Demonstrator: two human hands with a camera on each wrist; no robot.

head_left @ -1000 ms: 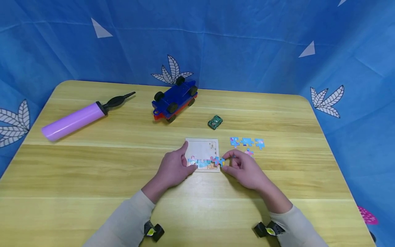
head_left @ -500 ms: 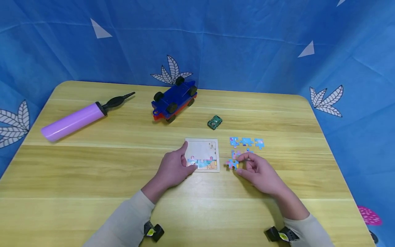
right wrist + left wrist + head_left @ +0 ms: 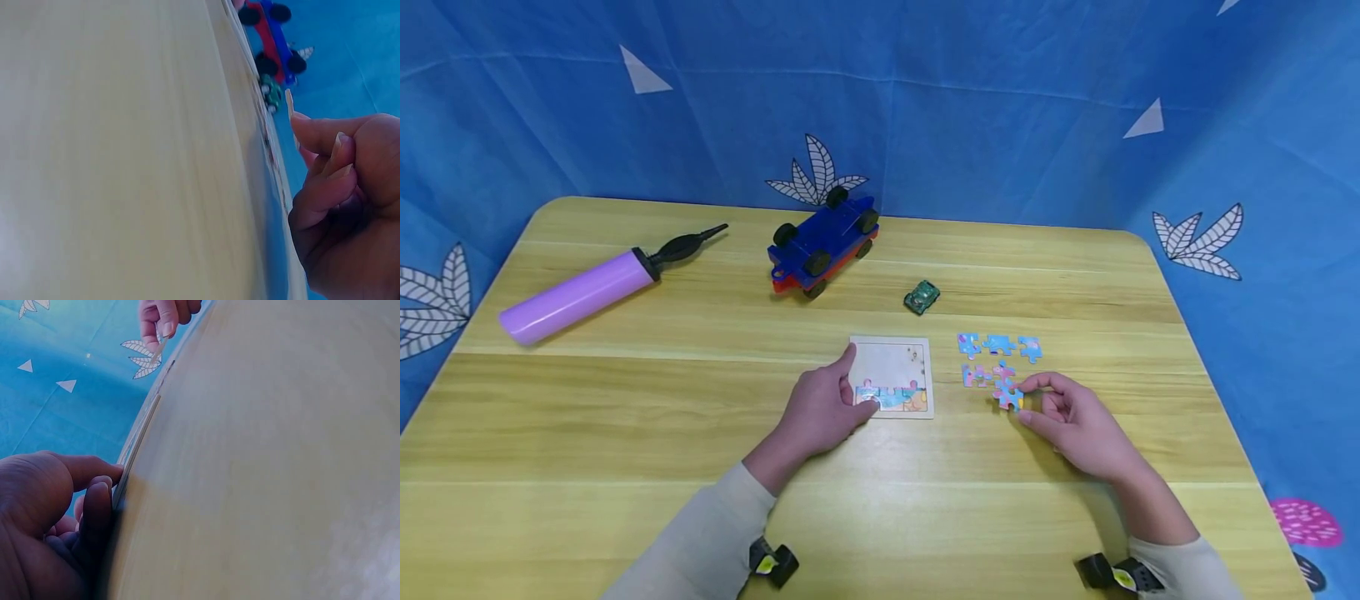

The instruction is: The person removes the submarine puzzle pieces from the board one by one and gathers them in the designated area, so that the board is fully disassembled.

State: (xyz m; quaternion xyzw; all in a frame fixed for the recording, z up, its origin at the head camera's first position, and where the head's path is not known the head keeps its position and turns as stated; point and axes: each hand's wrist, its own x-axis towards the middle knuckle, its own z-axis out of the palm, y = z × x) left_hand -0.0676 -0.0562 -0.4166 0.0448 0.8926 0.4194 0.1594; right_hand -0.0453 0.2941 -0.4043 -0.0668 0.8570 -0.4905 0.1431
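A small square puzzle board point(image 3: 891, 360) has its bottom strip filled with joined picture pieces point(image 3: 895, 399). My left hand point(image 3: 820, 407) grips the board's left side, thumb over the lower left corner and index finger along the edge. Between the thumb and index finger of my right hand point(image 3: 1075, 423) is a pinched jigsaw piece point(image 3: 1008, 396), blue and pink with a bit of yellow. In the right wrist view this piece point(image 3: 289, 103) shows edge-on, raised over the table. Beneath and behind it, a pink-and-blue piece point(image 3: 1003, 370) is partly covered.
Blue loose pieces point(image 3: 999, 344) lie in a row right of the board, with a pink one point(image 3: 976, 377) below. Farther back are a green toy car point(image 3: 922, 297), an overturned blue-and-red toy vehicle point(image 3: 827, 242) and a purple hand pump point(image 3: 580, 296). A blue cloth point(image 3: 1000, 108) hangs behind the table.
My right hand has carried the jigsaw piece from the board's right edge rightward to the loose pieces. My left hand has stayed on the board.
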